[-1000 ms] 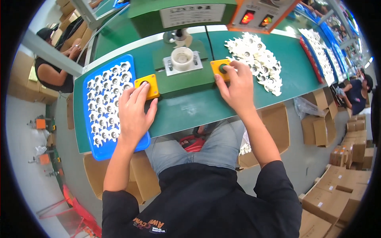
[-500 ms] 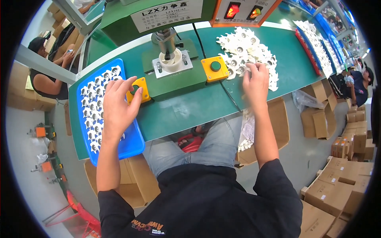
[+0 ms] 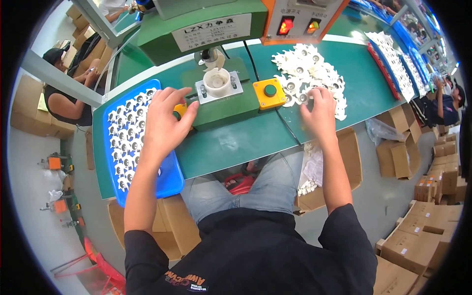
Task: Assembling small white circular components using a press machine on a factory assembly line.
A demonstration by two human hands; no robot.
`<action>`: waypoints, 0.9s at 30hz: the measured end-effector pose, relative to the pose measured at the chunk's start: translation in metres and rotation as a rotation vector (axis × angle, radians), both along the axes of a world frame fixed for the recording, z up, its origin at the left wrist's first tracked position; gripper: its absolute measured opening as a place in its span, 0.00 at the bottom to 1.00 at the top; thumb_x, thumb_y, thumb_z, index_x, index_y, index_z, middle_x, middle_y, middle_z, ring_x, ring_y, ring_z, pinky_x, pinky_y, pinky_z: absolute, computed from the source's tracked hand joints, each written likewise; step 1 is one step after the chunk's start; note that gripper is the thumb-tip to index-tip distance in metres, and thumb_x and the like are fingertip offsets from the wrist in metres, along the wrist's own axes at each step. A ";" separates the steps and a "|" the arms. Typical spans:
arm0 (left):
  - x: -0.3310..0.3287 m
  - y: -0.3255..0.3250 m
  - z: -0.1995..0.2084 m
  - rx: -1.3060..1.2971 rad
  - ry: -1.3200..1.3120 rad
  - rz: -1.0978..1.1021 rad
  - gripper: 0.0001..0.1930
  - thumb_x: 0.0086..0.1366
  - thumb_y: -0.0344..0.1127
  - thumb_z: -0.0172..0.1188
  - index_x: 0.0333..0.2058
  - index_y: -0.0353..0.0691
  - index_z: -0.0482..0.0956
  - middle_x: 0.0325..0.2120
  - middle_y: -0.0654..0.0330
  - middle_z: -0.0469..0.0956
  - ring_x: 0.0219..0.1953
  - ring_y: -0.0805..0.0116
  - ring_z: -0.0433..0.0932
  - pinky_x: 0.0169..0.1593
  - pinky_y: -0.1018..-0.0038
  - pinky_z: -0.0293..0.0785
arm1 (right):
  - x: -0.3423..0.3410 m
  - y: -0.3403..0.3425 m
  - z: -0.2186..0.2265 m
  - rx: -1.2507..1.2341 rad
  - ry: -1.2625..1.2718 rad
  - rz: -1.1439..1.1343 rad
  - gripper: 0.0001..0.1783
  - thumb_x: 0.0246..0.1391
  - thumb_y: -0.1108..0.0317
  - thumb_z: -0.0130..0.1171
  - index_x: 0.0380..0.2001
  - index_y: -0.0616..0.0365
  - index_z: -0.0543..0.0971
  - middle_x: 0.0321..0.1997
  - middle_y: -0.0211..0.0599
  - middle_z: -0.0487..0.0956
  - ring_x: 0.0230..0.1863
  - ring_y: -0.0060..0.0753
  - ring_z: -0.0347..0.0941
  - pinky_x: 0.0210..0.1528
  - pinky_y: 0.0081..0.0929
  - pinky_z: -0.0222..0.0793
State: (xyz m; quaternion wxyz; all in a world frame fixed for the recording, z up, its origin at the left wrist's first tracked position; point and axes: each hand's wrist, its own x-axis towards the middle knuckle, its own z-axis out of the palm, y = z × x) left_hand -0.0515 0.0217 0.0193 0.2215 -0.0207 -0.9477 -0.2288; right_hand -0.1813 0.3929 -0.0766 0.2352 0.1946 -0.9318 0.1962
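My left hand (image 3: 169, 118) hovers with thumb and fingers apart, holding nothing, over the left yellow button box (image 3: 181, 111), which it partly covers. My right hand (image 3: 320, 112) is at the near edge of a pile of white finned parts (image 3: 307, 69) with round metal centres. Its thumb and fingers are apart beside one of those parts; a grip on it does not show. Between the hands stands a green press (image 3: 216, 112). A white finned piece (image 3: 217, 61) hangs at its ram, above a white round cup (image 3: 217, 82) on a metal plate.
A blue tray (image 3: 169, 184) at left carries rows of white finned parts. The right yellow button box (image 3: 269, 93) sits beside the press. An orange control box (image 3: 295, 22) with lit switches is behind. Cardboard boxes (image 3: 418, 231) stand at right; co-workers sit on both sides.
The press ram has risen out of the cup, with a white finned piece now at its tip. My left hand has shifted right; my right hand's fingers have spread at the pile.
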 end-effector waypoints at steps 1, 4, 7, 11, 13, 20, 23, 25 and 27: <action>-0.005 0.003 0.000 0.012 0.026 -0.011 0.19 0.62 0.37 0.70 0.50 0.34 0.84 0.35 0.54 0.80 0.40 0.56 0.77 0.48 0.63 0.75 | 0.001 0.002 0.000 -0.002 0.004 0.005 0.20 0.47 0.70 0.71 0.45 0.56 0.78 0.52 0.43 0.76 0.57 0.50 0.70 0.58 0.47 0.65; -0.025 0.018 0.010 0.100 0.044 -0.002 0.25 0.60 0.40 0.72 0.54 0.36 0.81 0.40 0.53 0.79 0.44 0.54 0.78 0.50 0.61 0.75 | 0.004 0.006 0.002 -0.071 -0.010 0.030 0.20 0.46 0.71 0.71 0.44 0.57 0.77 0.50 0.43 0.77 0.54 0.51 0.73 0.55 0.45 0.68; -0.044 0.028 0.019 0.291 0.153 0.033 0.28 0.57 0.44 0.76 0.53 0.36 0.81 0.43 0.54 0.82 0.44 0.58 0.79 0.49 0.63 0.77 | 0.004 0.003 0.000 -0.268 -0.060 0.078 0.19 0.48 0.72 0.69 0.44 0.59 0.76 0.45 0.45 0.79 0.47 0.47 0.76 0.50 0.40 0.72; -0.061 0.027 0.023 0.318 0.139 -0.010 0.28 0.56 0.46 0.77 0.50 0.35 0.82 0.42 0.54 0.83 0.42 0.58 0.79 0.48 0.63 0.78 | 0.007 -0.003 0.014 -0.514 -0.224 0.070 0.19 0.52 0.72 0.68 0.46 0.61 0.75 0.36 0.41 0.80 0.35 0.34 0.76 0.42 0.32 0.74; -0.064 0.025 0.030 0.308 0.027 0.019 0.27 0.56 0.48 0.78 0.47 0.33 0.84 0.41 0.53 0.84 0.41 0.57 0.80 0.49 0.64 0.79 | 0.005 -0.017 0.024 -0.589 -0.243 0.131 0.19 0.51 0.71 0.68 0.46 0.61 0.75 0.37 0.40 0.81 0.36 0.33 0.76 0.43 0.32 0.74; -0.039 0.002 0.020 -0.085 0.086 0.059 0.23 0.53 0.43 0.79 0.45 0.36 0.87 0.43 0.54 0.82 0.52 0.52 0.77 0.57 0.60 0.74 | 0.006 -0.138 0.070 -0.759 -0.345 0.462 0.18 0.53 0.68 0.66 0.47 0.60 0.77 0.40 0.41 0.83 0.42 0.37 0.81 0.49 0.34 0.76; 0.000 -0.025 0.029 -0.081 0.083 0.129 0.21 0.54 0.39 0.79 0.45 0.37 0.87 0.41 0.54 0.81 0.49 0.55 0.78 0.55 0.62 0.75 | 0.010 -0.179 0.099 -0.683 -0.453 0.436 0.19 0.54 0.65 0.67 0.46 0.61 0.78 0.39 0.40 0.83 0.40 0.34 0.80 0.47 0.31 0.75; 0.032 -0.046 0.033 -0.113 0.079 0.182 0.22 0.53 0.39 0.79 0.45 0.37 0.87 0.40 0.55 0.81 0.48 0.56 0.78 0.54 0.63 0.74 | 0.009 -0.189 0.103 -0.777 -0.523 0.477 0.19 0.55 0.64 0.67 0.46 0.62 0.78 0.39 0.39 0.83 0.40 0.32 0.80 0.47 0.30 0.75; 0.062 -0.064 0.035 -0.130 0.013 0.233 0.22 0.54 0.37 0.78 0.47 0.37 0.86 0.40 0.56 0.80 0.47 0.58 0.78 0.55 0.65 0.74 | -0.002 -0.196 0.089 -0.893 -0.517 0.518 0.20 0.57 0.61 0.67 0.47 0.63 0.79 0.37 0.38 0.83 0.39 0.28 0.79 0.46 0.28 0.75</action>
